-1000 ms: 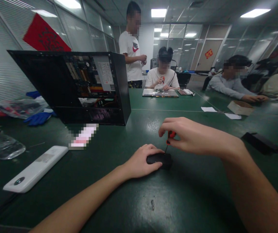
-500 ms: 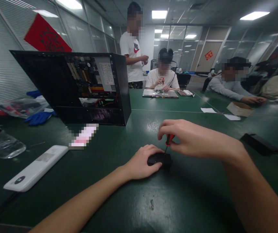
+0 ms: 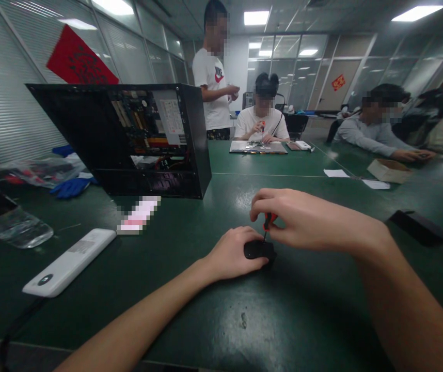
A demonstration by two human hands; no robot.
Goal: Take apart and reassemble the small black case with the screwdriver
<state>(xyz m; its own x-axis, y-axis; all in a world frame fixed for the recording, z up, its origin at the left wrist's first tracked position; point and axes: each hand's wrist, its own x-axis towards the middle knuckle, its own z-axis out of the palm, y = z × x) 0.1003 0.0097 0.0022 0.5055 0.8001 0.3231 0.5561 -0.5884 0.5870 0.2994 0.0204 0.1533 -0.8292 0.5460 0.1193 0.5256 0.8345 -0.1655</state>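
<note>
A small black device [image 3: 259, 250] rests on the green table [image 3: 190, 320]. My left hand [image 3: 237, 251] grips it from the left, fingers over its far side and thumb along its near side. Above it, my right hand [image 3: 283, 214] is closed around the red and black handle of a screwdriver [image 3: 268, 221]. The thin shaft points down, its tip at the far edge of the device. Whether the tip sits in a screw is too small to tell.
An open black computer case [image 3: 202, 139] stands at the back left. Left of my arm lie a white power bank [image 3: 70, 263] and a clear bottle [image 3: 20, 222]. A black object [image 3: 423, 230] lies at right. People sit and stand beyond.
The view has shifted slightly. My left hand and the black device have moved a little to the right, under the screwdriver. My right hand keeps its hold on the screwdriver.
</note>
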